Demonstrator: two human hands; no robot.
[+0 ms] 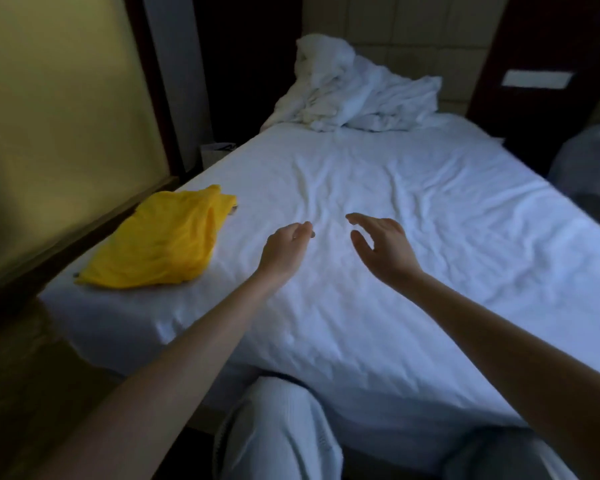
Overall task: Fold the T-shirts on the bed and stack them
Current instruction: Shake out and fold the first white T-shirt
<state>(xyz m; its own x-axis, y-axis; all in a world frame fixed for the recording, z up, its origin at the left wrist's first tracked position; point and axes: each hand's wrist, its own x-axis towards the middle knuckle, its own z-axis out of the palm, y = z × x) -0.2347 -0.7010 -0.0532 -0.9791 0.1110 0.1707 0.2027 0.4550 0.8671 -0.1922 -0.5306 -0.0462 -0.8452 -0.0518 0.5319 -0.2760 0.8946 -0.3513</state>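
Observation:
A yellow T-shirt (pixel 161 239) lies loosely folded near the left edge of the bed (pixel 430 237), with something dark peeking out beneath its far corner. My left hand (pixel 286 249) hovers over the white sheet just right of the shirt, fingers loosely curled and holding nothing. My right hand (pixel 381 245) is stretched out beside it with fingers spread and relaxed, also holding nothing. Both hands are apart from the shirt.
A crumpled white duvet (pixel 354 88) is heaped at the head of the bed. A yellowish wall panel (pixel 49 116) runs along the left side. My knees in light trousers (pixel 284 431) press against the bed's near edge. A dark headboard panel (pixel 534 46) stands at the back right.

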